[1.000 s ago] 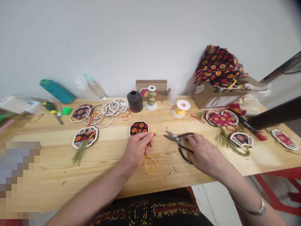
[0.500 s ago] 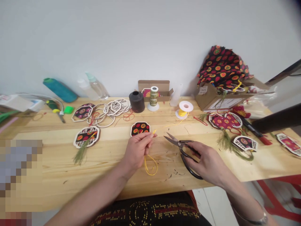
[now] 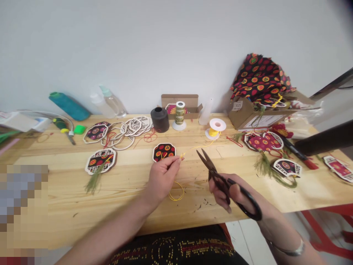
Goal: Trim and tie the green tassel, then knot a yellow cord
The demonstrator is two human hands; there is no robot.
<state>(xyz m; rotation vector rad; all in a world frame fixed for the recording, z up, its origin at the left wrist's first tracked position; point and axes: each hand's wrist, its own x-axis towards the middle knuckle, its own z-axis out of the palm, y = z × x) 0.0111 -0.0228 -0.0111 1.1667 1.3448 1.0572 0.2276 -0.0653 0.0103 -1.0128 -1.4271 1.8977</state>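
Observation:
My left hand (image 3: 164,175) pinches a thin yellow cord (image 3: 176,199), whose loop hangs below the fingers while a short end pokes out past the fingertips. Just behind that hand lies a dark ornament (image 3: 164,149) with a white frame and red and orange flowers, its lower edge hidden by the hand. My right hand (image 3: 224,191) grips a pair of black-handled scissors (image 3: 213,167), blades slightly parted and pointing away from me to the upper left. Behind the scissors stands a white spool (image 3: 217,125) of yellow cord, with a strand trailing from it towards my left hand.
On the left lie a tasselled ornament (image 3: 100,161), wooden lattice frames (image 3: 135,126) and a screwdriver (image 3: 63,129). At the back stand a black cone (image 3: 160,119) and a green thread spool (image 3: 179,116). To the right are a cardboard box (image 3: 255,116) with patterned fabric and more ornaments (image 3: 286,167).
My right hand has turned the scissors, so the blades now point more upward and the handles swing towards my wrist. The left hand has barely moved, still pinching the yellow cord.

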